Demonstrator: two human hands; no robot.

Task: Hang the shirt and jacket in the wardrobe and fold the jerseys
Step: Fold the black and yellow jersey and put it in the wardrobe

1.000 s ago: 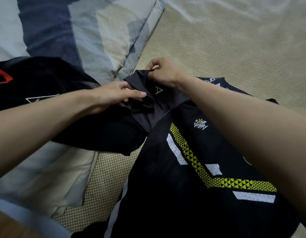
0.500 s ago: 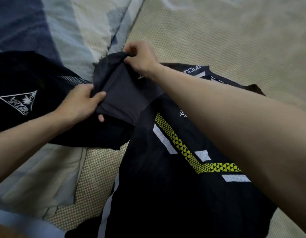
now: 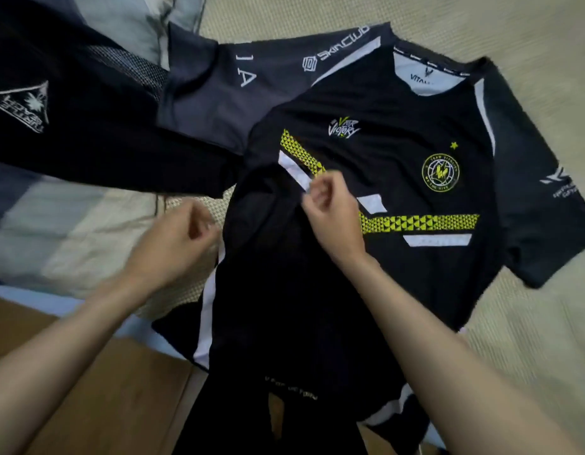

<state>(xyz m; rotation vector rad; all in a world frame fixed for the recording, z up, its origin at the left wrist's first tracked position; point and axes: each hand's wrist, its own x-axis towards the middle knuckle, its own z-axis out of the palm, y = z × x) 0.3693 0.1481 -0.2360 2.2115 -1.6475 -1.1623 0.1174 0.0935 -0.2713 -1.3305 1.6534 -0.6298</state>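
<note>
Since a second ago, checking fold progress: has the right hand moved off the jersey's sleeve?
Yes. The right hand left the sleeve, now near the yellow stripe mid-chest on the jersey.

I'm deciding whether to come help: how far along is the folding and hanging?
Early. Done: the black jersey lies face-up on the bed, sleeves spread. In hand: the right hand pinches its front; the left hand hovers, blurred. Left: no fold yet, a second dark garment is unfolded, no wardrobe in view.

Woven beige mat (image 3: 530, 372) on bed, wood floor (image 3: 104, 389) (lower left)
</note>
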